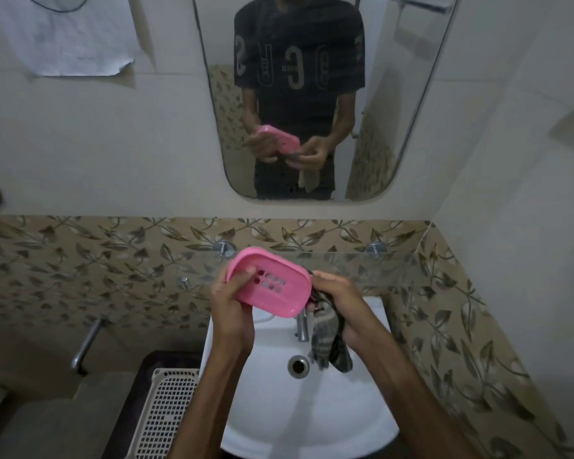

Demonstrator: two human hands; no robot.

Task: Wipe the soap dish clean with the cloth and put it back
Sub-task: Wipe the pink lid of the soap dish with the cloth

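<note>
Both hands are busy above the sink [312, 409]: the left hand [234, 309] grips the pink soap dish [269, 281], the right hand [340, 304] clutches the striped cloth [328, 346] against its edge. Wiping seems underway; returning the dish remains.

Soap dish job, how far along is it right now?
Done: the pink soap dish is off its place and held above the white sink. In hand: the left hand holds the dish tilted while the right hand holds the striped cloth at its edge. Left: finishing the wipe and putting it back; its cleanliness can't be judged.
</note>
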